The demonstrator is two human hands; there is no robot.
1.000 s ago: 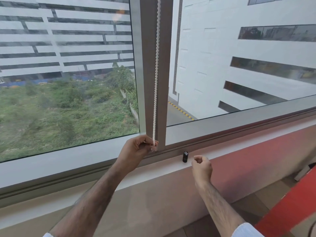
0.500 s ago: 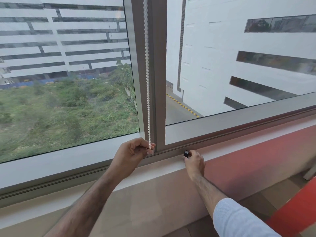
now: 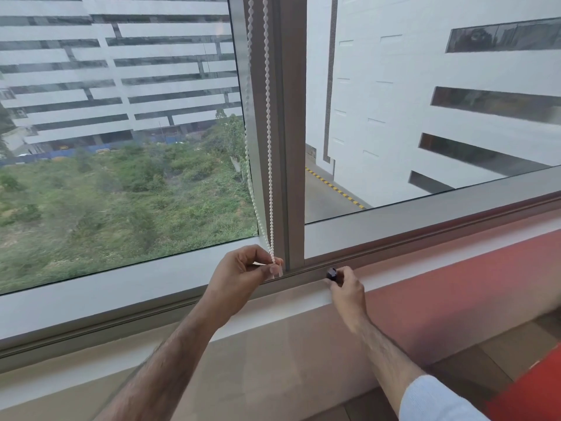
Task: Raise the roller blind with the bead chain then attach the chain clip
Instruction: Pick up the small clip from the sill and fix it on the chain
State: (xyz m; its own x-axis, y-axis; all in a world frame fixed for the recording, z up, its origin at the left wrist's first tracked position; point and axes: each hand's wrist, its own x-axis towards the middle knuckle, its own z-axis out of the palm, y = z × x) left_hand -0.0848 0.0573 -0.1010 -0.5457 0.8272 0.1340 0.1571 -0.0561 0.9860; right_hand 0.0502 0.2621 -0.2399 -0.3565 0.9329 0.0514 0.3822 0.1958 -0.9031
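Note:
A white bead chain [image 3: 268,123] hangs in two strands down the grey window mullion [image 3: 291,132]. My left hand [image 3: 239,276] pinches the bottom loop of the chain just above the sill. A small black chain clip [image 3: 331,273] stands on the white sill [image 3: 306,299] to the right of the mullion. My right hand [image 3: 347,288] has its fingertips closed around the clip. The roller blind itself is out of view above the frame.
Large glass panes fill the view left and right of the mullion. Below the sill runs a beige and red wall [image 3: 455,284]. A brown tiled floor [image 3: 501,354] and a red surface [image 3: 534,387] lie at the lower right.
My right hand has come from open air onto the black clip and closed on it. My left hand keeps its pinch on the chain's lower end.

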